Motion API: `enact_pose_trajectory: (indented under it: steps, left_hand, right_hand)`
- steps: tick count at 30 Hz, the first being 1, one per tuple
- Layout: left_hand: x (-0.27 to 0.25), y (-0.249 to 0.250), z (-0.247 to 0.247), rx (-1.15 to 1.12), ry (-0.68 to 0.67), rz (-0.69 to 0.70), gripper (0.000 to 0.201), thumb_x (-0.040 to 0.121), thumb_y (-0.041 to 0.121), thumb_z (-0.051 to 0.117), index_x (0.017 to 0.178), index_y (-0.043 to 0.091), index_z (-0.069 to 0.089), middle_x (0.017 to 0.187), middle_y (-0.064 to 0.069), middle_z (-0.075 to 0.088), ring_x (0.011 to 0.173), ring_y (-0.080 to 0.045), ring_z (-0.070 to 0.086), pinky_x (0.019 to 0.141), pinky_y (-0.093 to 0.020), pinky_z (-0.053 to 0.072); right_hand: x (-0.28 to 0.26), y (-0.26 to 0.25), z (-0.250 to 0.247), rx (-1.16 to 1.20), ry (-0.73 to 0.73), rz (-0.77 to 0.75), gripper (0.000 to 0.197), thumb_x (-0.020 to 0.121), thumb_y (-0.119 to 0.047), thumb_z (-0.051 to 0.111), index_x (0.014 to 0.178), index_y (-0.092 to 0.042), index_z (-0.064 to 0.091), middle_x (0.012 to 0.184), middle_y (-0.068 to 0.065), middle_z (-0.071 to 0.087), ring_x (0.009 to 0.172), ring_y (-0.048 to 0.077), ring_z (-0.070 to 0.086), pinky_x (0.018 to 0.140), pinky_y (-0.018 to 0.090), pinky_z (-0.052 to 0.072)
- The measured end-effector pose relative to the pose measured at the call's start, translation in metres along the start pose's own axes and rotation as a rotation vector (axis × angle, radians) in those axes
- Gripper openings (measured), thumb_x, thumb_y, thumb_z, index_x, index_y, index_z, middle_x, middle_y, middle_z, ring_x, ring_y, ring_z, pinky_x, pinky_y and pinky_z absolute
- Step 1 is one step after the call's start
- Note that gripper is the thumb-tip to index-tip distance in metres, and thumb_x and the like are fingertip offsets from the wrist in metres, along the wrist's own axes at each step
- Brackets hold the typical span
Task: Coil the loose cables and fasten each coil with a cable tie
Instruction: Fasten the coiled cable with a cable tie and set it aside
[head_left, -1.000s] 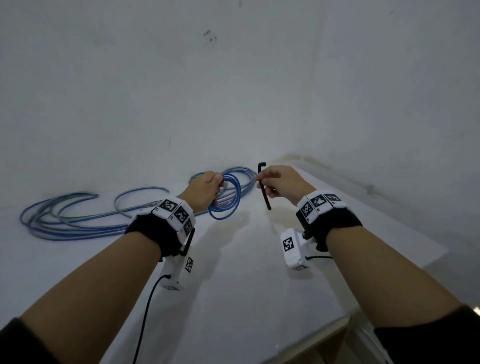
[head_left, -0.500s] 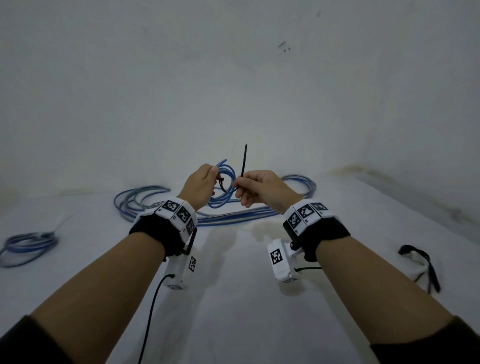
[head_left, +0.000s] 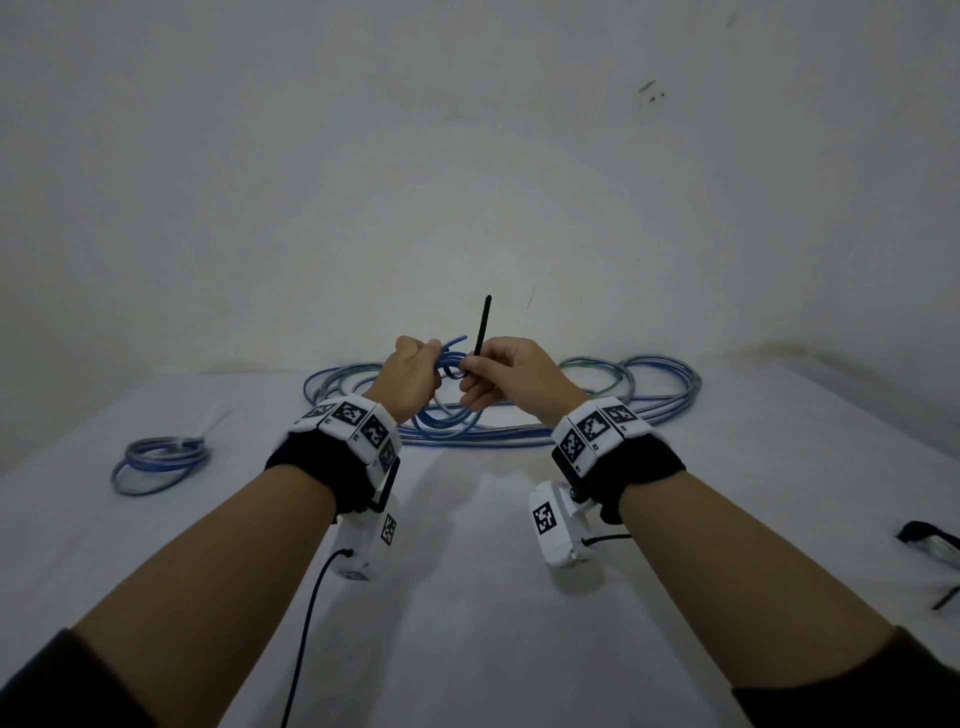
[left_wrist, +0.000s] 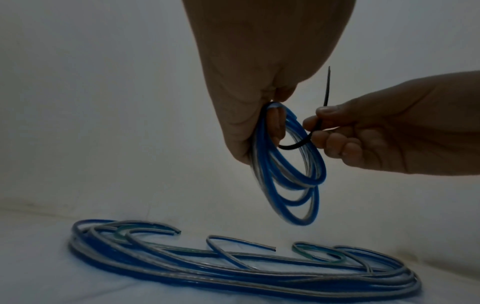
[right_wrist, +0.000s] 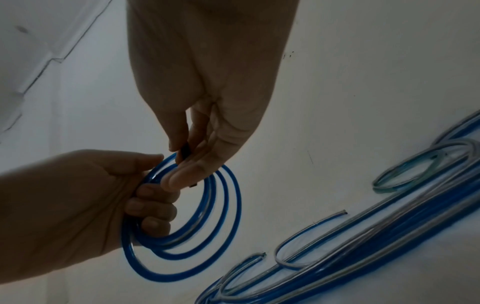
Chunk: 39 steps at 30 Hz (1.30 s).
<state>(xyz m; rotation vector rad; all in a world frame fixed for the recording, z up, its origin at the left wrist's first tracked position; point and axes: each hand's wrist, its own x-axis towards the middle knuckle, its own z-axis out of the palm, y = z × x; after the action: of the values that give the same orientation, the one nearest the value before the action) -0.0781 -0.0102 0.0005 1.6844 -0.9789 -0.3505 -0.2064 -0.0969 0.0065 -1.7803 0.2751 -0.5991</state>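
My left hand (head_left: 415, 371) grips a small coil of blue cable (left_wrist: 291, 164) held up above the white table (head_left: 467, 597); the coil (right_wrist: 187, 224) hangs from its curled fingers. My right hand (head_left: 501, 376) pinches a black cable tie (head_left: 482, 332) between thumb and forefinger. The tie (left_wrist: 315, 127) bends from the pinch through the coil's top, and its thin tail points upward. Behind the hands a long heap of loose blue cables (head_left: 519, 410) lies along the wall.
A blue coil (head_left: 161, 460) bound with a pale tie lies on the table at far left. Dark ties or straps (head_left: 930, 540) lie near the right edge. A plain wall stands close behind the table. The loose heap (left_wrist: 233, 265) spreads below the hands.
The view has swung left, so the bound coil at left now shows. The hands have come together; the tie, first held apart, now runs through the coil with its tail up.
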Motion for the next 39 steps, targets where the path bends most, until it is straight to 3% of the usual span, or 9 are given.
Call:
enact_pose_trajectory:
  steps: [4,7,10,13,17,25,29,34,39]
  left_hand:
    - [-0.002,-0.002,-0.006,-0.045,-0.054,-0.038,0.033,0.098,0.017,0.026,0.069,0.008,0.039,0.033,0.009,0.033,0.027,-0.006,0.027,0.046,-0.026,0.027]
    - [-0.005,0.001,-0.009,-0.019,-0.076,-0.003,0.037,0.097,0.011,0.027,0.061,0.013,0.034,0.034,0.01,0.03,0.03,-0.007,0.026,0.044,-0.024,0.027]
    - [-0.003,0.0,-0.014,0.023,-0.06,0.01,0.032,0.098,0.015,0.032,0.066,0.013,0.034,0.049,0.001,0.035,0.035,-0.007,0.031,0.04,-0.021,0.028]
    - [-0.004,-0.003,-0.014,0.132,-0.015,0.044,0.027,0.099,0.025,0.039,0.075,0.013,0.037,0.062,-0.001,0.05,0.051,-0.014,0.04,0.053,-0.028,0.033]
    - [-0.007,-0.004,-0.014,0.244,0.055,0.108,0.026,0.097,0.024,0.043,0.072,0.021,0.037,0.08,-0.008,0.058,0.07,-0.021,0.046,0.07,-0.034,0.037]
    - [-0.011,0.008,-0.015,0.096,0.22,0.193,0.016,0.09,0.019,0.058,0.077,0.02,0.049,0.07,0.009,0.054,0.069,-0.012,0.051,0.079,-0.038,0.047]
    - [-0.011,0.009,-0.015,0.127,0.226,0.252,0.006,0.091,0.012,0.055,0.085,0.011,0.053,0.071,0.01,0.052,0.068,-0.01,0.049,0.074,-0.032,0.044]
    - [-0.013,0.006,-0.015,0.141,0.206,0.294,0.022,0.091,0.009,0.054,0.074,0.023,0.048,0.071,0.01,0.053,0.065,-0.003,0.048,0.061,-0.015,0.038]
    - [-0.013,0.006,-0.012,0.146,0.195,0.317,0.015,0.091,0.008,0.054,0.08,0.017,0.05,0.071,0.009,0.052,0.064,-0.002,0.048,0.059,-0.009,0.038]
  right_hand:
    - [0.003,0.0,0.011,0.04,-0.003,-0.026,0.009,0.093,-0.002,0.051,0.096,0.004,0.057,0.076,0.017,0.063,0.058,0.014,0.068,0.063,0.025,0.059]
    - [0.003,-0.001,0.015,0.069,-0.018,-0.041,0.011,0.093,0.0,0.05,0.1,0.004,0.057,0.079,0.017,0.064,0.061,0.012,0.068,0.067,0.025,0.058]
    - [-0.001,-0.004,0.015,0.084,-0.03,-0.042,0.02,0.096,-0.012,0.05,0.1,0.004,0.06,0.081,0.016,0.065,0.065,0.016,0.068,0.067,0.026,0.059]
    - [0.001,-0.007,0.015,0.084,0.031,-0.091,0.03,0.095,-0.022,0.051,0.098,0.004,0.065,0.083,0.02,0.061,0.059,0.017,0.061,0.057,0.025,0.056]
    - [0.001,-0.015,0.014,0.186,0.093,-0.148,0.008,0.092,-0.006,0.054,0.092,-0.003,0.06,0.082,0.012,0.061,0.055,0.011,0.056,0.051,0.02,0.05]
    - [0.0,-0.012,0.019,0.256,0.163,-0.122,0.013,0.094,-0.009,0.051,0.081,-0.008,0.051,0.064,0.009,0.052,0.037,0.009,0.03,0.038,0.018,0.025]
    - [0.0,-0.009,0.02,0.233,0.186,-0.059,0.011,0.092,-0.008,0.054,0.083,-0.002,0.054,0.062,0.01,0.052,0.037,0.008,0.031,0.039,0.018,0.025]
    - [0.0,-0.009,0.02,0.199,0.189,0.001,0.012,0.09,-0.005,0.057,0.079,-0.002,0.056,0.06,0.011,0.053,0.038,0.01,0.031,0.041,0.02,0.025]
    - [-0.001,-0.01,0.019,0.2,0.192,0.016,0.012,0.09,-0.006,0.057,0.079,0.0,0.057,0.059,0.012,0.054,0.037,0.01,0.031,0.038,0.018,0.026]
